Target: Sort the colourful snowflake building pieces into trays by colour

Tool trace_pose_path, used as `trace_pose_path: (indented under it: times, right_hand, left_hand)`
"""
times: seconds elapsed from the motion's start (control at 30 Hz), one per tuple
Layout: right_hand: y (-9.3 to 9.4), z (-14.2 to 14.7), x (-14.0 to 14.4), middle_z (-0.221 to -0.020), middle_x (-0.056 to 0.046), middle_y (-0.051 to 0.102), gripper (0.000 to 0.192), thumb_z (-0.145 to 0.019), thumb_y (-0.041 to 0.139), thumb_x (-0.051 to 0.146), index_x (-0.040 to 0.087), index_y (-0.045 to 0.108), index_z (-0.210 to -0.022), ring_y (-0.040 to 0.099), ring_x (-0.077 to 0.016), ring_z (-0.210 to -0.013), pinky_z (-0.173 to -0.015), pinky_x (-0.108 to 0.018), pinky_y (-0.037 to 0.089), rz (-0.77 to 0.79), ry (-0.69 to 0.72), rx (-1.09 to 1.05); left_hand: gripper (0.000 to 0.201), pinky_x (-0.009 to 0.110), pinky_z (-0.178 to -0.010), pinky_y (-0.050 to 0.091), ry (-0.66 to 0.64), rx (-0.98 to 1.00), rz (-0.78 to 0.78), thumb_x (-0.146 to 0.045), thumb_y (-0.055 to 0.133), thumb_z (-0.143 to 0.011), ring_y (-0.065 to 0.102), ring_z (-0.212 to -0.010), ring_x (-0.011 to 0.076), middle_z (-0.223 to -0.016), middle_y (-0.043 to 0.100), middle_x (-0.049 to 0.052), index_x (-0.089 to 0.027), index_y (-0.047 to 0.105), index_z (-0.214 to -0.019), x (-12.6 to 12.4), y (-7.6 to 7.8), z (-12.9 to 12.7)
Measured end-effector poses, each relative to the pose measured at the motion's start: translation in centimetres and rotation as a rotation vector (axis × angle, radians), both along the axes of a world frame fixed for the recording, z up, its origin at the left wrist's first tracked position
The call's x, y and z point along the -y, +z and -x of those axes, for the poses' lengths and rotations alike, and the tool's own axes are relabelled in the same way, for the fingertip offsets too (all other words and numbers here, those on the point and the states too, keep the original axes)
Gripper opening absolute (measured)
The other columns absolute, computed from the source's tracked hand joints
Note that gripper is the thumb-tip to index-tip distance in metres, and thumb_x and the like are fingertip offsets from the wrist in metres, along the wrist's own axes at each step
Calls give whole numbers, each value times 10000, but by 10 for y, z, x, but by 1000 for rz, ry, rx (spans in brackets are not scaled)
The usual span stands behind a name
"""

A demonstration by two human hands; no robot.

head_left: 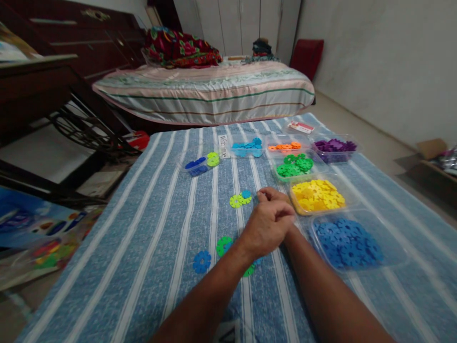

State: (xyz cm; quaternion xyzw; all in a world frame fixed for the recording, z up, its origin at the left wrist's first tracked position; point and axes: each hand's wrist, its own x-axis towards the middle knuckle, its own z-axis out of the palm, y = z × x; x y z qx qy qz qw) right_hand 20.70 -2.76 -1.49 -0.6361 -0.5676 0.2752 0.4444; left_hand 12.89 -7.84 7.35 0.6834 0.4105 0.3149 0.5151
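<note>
My left hand (266, 226) lies knuckles-up over my right hand (290, 216) in the middle of the striped cloth (160, 228). Both hands have curled fingers, and whatever is between them is hidden. Just left of the fingertips lies a lime disc joined to a small blue one (240, 199). A green disc (222, 245) and a blue disc (202, 261) lie left of my left wrist. Another green piece (249, 271) peeks out under that forearm. A clear tray of blue discs (348, 243) sits right of my right arm, with a yellow tray (317, 195) behind it.
Further back stand trays of green (294, 165), orange (284, 146), purple (334, 145) and light blue discs (247, 147), plus a small tray with dark blue and lime pieces (200, 164). A mattress (203, 93) lies beyond. Dark furniture (53, 90) and colourful packaging (39, 238) are on the left.
</note>
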Motion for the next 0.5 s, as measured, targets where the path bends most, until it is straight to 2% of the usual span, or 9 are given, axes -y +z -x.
trace_pose_path:
  times: [0.23,0.37,0.5]
  right_hand:
    - [6,2,1,-626,12,619,275,-821,500,414,228,703,-831,546,-142,-607,-571,-243,356,31,-27,98]
    - [8,3,2,-669,-4,648,291,-824,486,406,225,714,-835,572,-152,-646,-605,-247,362,11,-46,135]
    - [8,4,3,-657,-2,638,308,-824,473,413,217,711,-840,572,-152,-634,-610,-248,369,13,-46,115]
  left_hand:
    - [86,226,-588,470,209,-51,-10,-217,590,-752,595,-592,111,-632,634,-13,-165,658,-741,-10,2,48]
    - [93,230,-581,482,391,-50,26,-253,627,-722,623,-593,122,-642,651,-14,-169,655,-754,-15,-1,81]
    - [114,242,-584,487,520,-94,28,-271,649,-696,630,-584,133,-620,653,-16,-169,658,-747,-20,-6,105]
